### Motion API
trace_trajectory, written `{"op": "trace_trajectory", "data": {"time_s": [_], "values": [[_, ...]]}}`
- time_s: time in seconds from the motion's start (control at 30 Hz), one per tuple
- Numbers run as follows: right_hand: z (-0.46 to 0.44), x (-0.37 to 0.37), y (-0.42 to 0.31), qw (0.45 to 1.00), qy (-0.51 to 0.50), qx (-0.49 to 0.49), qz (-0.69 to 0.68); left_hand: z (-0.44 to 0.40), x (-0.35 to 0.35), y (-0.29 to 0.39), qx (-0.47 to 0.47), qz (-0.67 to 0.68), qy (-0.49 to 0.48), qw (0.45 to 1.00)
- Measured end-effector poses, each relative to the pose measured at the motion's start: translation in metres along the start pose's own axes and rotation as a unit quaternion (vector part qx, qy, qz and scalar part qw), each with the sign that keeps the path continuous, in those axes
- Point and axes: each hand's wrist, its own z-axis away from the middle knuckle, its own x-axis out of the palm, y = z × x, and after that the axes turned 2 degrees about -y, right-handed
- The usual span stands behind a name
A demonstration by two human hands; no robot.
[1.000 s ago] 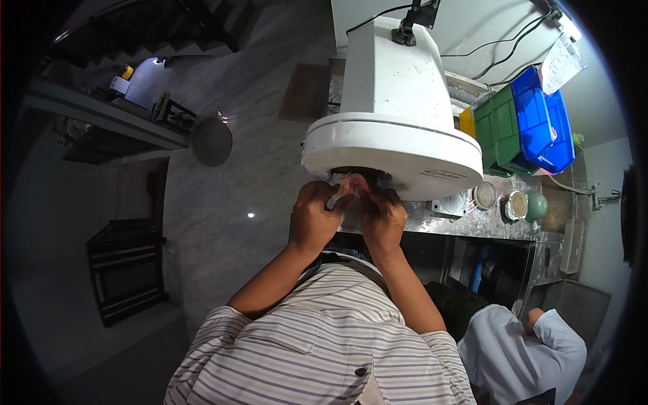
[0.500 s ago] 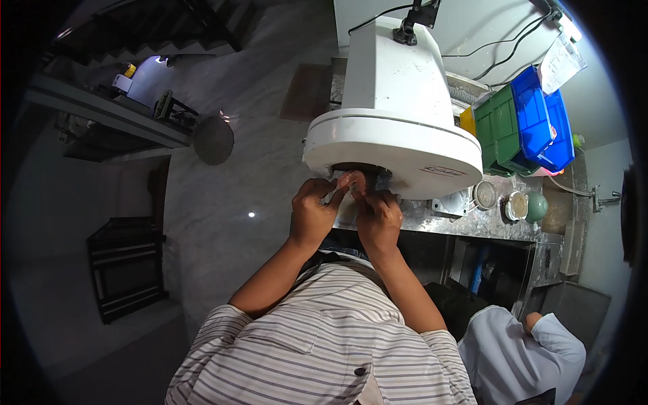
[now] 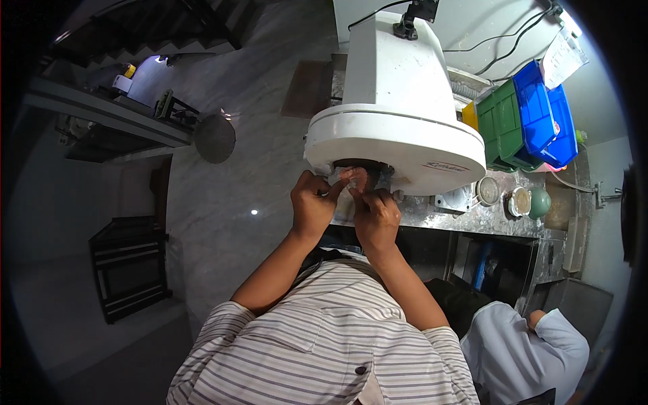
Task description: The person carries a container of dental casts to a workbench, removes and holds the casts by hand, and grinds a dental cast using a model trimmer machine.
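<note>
At the mouth of one white machine, the left hand and right hand pinch one pink curved piece between fingers — alongside, at least one green bin and one blue bin, contents indistinct.

A lamp glares upper right, the floor dim, edges bowed.

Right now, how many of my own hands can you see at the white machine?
2: your left hand at the left of the pink piece, your right hand at its lower end, both by the white machine. Some fingertips are hidden.
</note>
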Motion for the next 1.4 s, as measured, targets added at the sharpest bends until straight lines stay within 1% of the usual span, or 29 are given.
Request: {"op": "trace_trajectory", "data": {"time_s": [0.5,0.6,0.67,1.0,1.07,1.3,1.4], "values": [[0.005,0.008,-0.001,0.999,0.025,-0.014,0.028,-0.003,0.001,-0.010,-0.017,0.020,-0.001,1.000],[0.004,0.007,-0.003,0.999,0.021,-0.012,0.035,-0.004,0.002,-0.011,-0.012,0.007,-0.007,1.000],[0.004,0.007,-0.004,0.999,0.020,-0.014,0.037,-0.002,0.004,-0.014,-0.033,0.022,-0.002,0.999],[0.004,0.007,-0.005,0.999,0.018,-0.027,0.039,-0.005,0.005,-0.017,-0.024,0.018,0.001,1.000],[0.004,0.008,-0.006,0.999,0.018,-0.026,0.036,-0.004,0.006,-0.021,-0.040,0.031,-0.003,0.999],[0.006,0.010,-0.005,0.999,0.013,-0.024,0.025,-0.005,0.005,-0.022,-0.037,0.014,-0.013,0.999],[0.005,0.009,-0.005,0.999,0.008,-0.024,0.025,-0.005,0.007,-0.024,-0.011,0.020,-0.003,1.000]]}}
